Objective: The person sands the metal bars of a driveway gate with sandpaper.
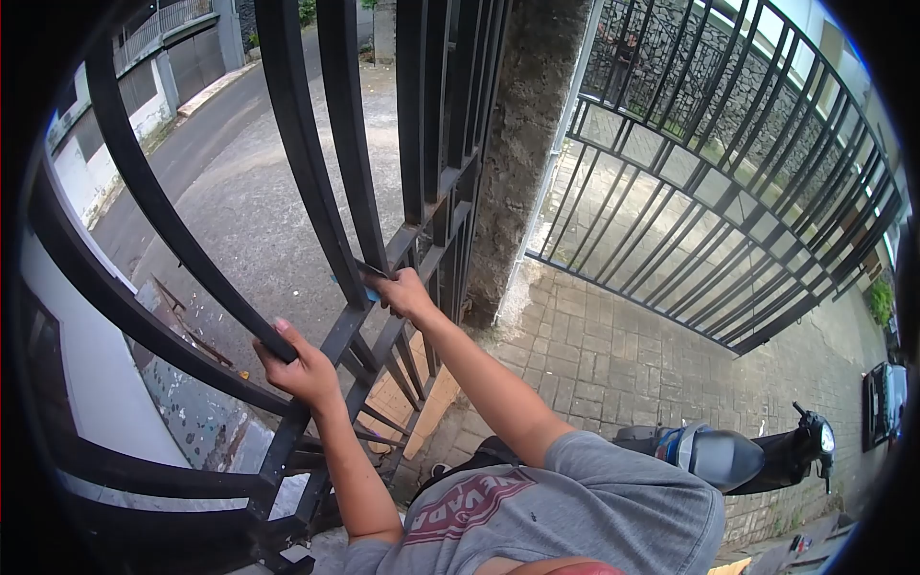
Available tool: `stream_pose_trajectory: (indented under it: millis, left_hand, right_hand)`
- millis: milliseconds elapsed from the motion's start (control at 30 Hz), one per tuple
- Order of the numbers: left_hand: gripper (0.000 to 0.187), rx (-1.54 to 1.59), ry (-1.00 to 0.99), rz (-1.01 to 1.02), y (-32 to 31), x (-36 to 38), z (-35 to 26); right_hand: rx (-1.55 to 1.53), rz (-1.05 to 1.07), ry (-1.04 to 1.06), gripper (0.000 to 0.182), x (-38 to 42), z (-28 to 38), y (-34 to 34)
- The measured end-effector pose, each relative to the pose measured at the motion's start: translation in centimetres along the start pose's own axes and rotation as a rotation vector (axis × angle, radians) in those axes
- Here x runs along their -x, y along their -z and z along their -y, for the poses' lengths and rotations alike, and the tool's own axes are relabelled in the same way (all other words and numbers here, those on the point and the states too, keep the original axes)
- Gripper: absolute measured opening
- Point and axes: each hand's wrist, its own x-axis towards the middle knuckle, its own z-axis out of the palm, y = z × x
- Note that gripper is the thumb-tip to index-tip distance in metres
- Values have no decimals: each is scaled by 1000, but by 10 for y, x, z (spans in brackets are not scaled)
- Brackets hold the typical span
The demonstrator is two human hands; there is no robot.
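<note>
A black metal gate (331,326) with upright bars and crossbars stands in front of me. My left hand (302,369) is wrapped round one of its upright bars (206,273), thumb up along the bar. Further along, my right hand (407,295) is closed at the crossbar, by the foot of another upright (353,115). A thin dark flat piece (372,269) sticks out at its fingers, and a small blue bit (372,296) shows beneath them; I cannot tell what this held piece is.
A rough concrete pillar (522,144) rises right of the gate. Beyond it stands a second black gate (671,201) over brick paving (585,355). A motorbike (767,460) is parked behind me at right, a car (884,402) further off. Wooden boards (431,412) lie low behind the bars.
</note>
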Motion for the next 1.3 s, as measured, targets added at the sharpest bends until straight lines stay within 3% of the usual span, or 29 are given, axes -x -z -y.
stream_pose_trajectory:
  millis: [33,167,400,567,667,800,900,1300]
  left_hand:
    - [28,3,-25,-5,0,-1,-1]
    - [30,7,-66,-11,-2,0,-2]
    - [32,5,-81,-23,-3,-2,-4]
    - [32,11,-64,-18,-2,0,-3]
    - [31,10,-94,-30,-3,-2,-5]
    - [30,7,-73,-9,-2,-1,-1]
    - [30,-4,-106,-31,-3,-2,-4]
    - [34,-26,-99,-36,-3,-1,-5]
  right_hand:
    - [8,-31,46,60,0,0,-2]
    - [-87,65,-134,59,8,-5,3]
    - [-37,40,-67,58,-1,2,1]
    - [-122,97,-197,58,7,-4,3]
    - [-67,87,-193,59,7,-6,10]
    - [-5,24,16,56,1,2,4]
    - [-61,50,-98,54,6,1,0]
    - [-118,96,-41,52,7,-18,5]
